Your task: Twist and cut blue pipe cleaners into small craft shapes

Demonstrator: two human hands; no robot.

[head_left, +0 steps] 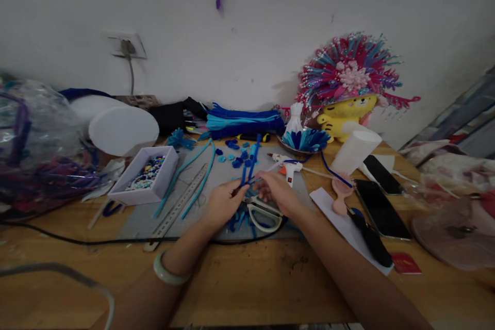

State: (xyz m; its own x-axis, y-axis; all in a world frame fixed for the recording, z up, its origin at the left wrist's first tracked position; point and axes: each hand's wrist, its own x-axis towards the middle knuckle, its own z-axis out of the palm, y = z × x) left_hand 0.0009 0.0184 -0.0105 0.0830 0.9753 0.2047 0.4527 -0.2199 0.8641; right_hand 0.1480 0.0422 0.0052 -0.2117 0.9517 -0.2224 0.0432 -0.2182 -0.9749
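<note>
My left hand is closed on dark blue pipe cleaners that stick up above the fingers. My right hand meets it from the right, its fingers bent and pressed together at the base of the same stems. Just what the right fingertips pinch is hard to make out. Beneath the hands lie white-handled scissors and cut blue pieces on a grey cutting mat. Small blue flower shapes are scattered behind the hands. A white glue gun rests to the right.
At left are a white box of beads, a steel ruler and light blue stems. Pipe cleaner bundles lie along the wall. A plate of blue pieces, a white roll, a pink brush and a phone sit right.
</note>
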